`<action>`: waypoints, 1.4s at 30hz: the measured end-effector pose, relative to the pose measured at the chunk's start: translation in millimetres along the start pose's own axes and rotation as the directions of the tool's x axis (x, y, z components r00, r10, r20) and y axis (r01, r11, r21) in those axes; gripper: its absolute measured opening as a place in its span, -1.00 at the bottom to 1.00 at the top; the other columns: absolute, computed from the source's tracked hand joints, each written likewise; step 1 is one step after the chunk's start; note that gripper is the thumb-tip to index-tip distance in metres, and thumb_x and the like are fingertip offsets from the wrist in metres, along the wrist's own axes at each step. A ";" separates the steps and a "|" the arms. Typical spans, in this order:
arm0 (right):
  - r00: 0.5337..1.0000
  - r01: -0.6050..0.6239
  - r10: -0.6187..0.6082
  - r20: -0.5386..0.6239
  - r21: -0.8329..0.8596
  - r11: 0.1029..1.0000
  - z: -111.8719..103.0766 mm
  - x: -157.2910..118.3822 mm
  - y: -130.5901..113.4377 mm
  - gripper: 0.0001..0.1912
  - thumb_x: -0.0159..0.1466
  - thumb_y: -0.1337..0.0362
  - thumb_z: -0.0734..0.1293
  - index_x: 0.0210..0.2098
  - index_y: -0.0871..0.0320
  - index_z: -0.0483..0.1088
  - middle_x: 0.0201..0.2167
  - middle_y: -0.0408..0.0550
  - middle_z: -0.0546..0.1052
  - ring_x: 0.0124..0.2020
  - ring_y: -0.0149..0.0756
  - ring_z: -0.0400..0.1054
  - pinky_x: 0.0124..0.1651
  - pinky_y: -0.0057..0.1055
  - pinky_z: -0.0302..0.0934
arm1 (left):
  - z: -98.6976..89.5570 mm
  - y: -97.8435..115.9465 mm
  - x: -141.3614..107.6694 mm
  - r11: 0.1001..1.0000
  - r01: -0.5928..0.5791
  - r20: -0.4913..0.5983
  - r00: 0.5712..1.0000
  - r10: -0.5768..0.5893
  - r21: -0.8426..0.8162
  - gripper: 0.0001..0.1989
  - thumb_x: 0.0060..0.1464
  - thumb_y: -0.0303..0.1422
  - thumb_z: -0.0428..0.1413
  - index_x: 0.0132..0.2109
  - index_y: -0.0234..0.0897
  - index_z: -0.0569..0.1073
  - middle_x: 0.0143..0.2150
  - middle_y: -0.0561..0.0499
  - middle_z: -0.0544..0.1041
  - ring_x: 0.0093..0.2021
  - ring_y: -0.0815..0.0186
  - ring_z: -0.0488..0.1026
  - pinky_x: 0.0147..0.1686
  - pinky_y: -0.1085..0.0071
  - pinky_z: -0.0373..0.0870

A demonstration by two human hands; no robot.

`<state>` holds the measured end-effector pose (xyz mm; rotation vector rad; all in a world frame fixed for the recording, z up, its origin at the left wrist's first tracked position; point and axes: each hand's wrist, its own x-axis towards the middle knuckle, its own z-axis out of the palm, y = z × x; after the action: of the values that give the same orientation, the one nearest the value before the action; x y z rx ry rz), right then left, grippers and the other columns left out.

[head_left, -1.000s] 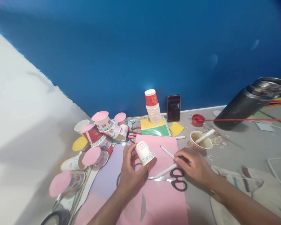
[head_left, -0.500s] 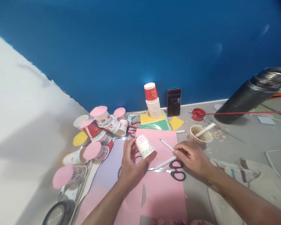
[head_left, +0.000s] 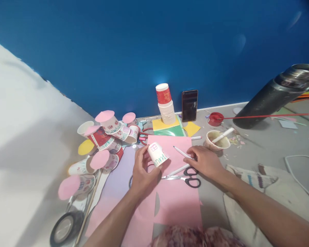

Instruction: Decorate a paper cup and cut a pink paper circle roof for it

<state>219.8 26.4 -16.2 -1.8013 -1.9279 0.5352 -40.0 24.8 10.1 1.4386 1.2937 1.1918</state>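
Paper cup (head_left: 158,155), in the head view, tilts in the grip of the left hand (head_left: 143,173) above pink paper (head_left: 179,202), while the right hand (head_left: 207,163) pinches a white marker (head_left: 180,151), whose nearby tip might leave a stray mark if the tapering cup slips.

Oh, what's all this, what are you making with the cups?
The left hand holds a small white paper cup, tilted, with a pink window shape and green zigzag strokes drawn on it. The right hand holds a marker, its tip off the cup. Scissors lie on pink paper between the arms. Several decorated cups are piled on the left, some with pink paper circles on one end. What they are for isn't shown.
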 end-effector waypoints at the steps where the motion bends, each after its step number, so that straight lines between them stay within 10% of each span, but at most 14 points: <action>1: 1.000 0.001 -0.001 0.009 -0.004 1.000 -0.2 0.2 -0.1 -0.86 0.27 0.17 0.45 -0.30 0.09 0.49 -0.38 -0.10 0.59 -0.33 -0.18 0.46 -0.30 -0.33 0.09 | 0.0 -0.2 0.1 1.000 0.002 -0.002 1.000 -0.002 0.001 -0.32 -0.06 -0.36 0.33 0.24 -0.08 0.36 0.28 -0.14 0.34 0.21 0.03 0.49 0.06 0.16 0.55; 13: 0.990 0.076 -0.092 0.110 0.143 0.987 -23.3 -20.3 -10.1 -0.84 0.37 0.17 0.29 -0.32 0.07 0.40 -0.42 -0.12 0.60 -0.41 -0.26 0.43 -0.32 -0.36 0.14 | -1.4 -10.5 1.1 0.998 -0.056 0.032 0.998 0.055 0.008 -0.27 -0.08 -0.36 0.36 0.25 -0.11 0.34 0.27 -0.14 0.32 0.22 0.06 0.47 0.09 0.19 0.55; 19: 0.771 0.031 -0.344 0.535 0.508 0.861 -28.8 -39.5 -30.2 -0.91 0.30 0.28 0.29 -0.36 0.07 0.36 -0.47 -0.17 0.62 -0.49 -0.32 0.38 -0.42 -0.42 0.14 | -0.4 -13.6 5.3 0.998 -0.009 0.030 1.000 0.010 -0.059 -0.27 -0.06 -0.26 0.43 0.23 -0.11 0.35 0.29 -0.13 0.36 0.25 0.06 0.45 0.18 0.14 0.50; 27: 0.855 0.204 -0.346 0.386 0.363 0.909 -18.9 -21.8 -21.7 -0.92 0.22 0.23 0.34 -0.39 0.08 0.40 -0.50 -0.16 0.48 -0.48 -0.31 0.26 -0.36 -0.38 0.04 | 2.6 -16.6 10.7 0.992 0.055 0.017 0.998 -0.053 -0.112 -0.26 -0.08 -0.27 0.42 0.23 -0.17 0.34 0.28 -0.16 0.41 0.19 0.09 0.50 0.18 0.15 0.49; 42: 0.924 -0.086 -0.208 0.321 0.705 0.704 -18.9 -20.1 -8.7 -0.74 0.38 0.08 0.35 -0.19 0.17 0.49 -0.44 -0.01 0.68 -0.45 -0.27 0.52 -0.37 -0.39 0.29 | 4.2 -10.6 -2.5 0.998 -0.040 0.057 0.997 0.042 -0.042 -0.24 -0.10 -0.41 0.33 0.27 -0.11 0.30 0.31 -0.17 0.31 0.27 0.03 0.43 0.19 0.13 0.47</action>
<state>224.2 5.4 3.0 -1.1612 -1.6292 1.4695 -37.9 23.6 -1.3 1.4657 1.1989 1.1881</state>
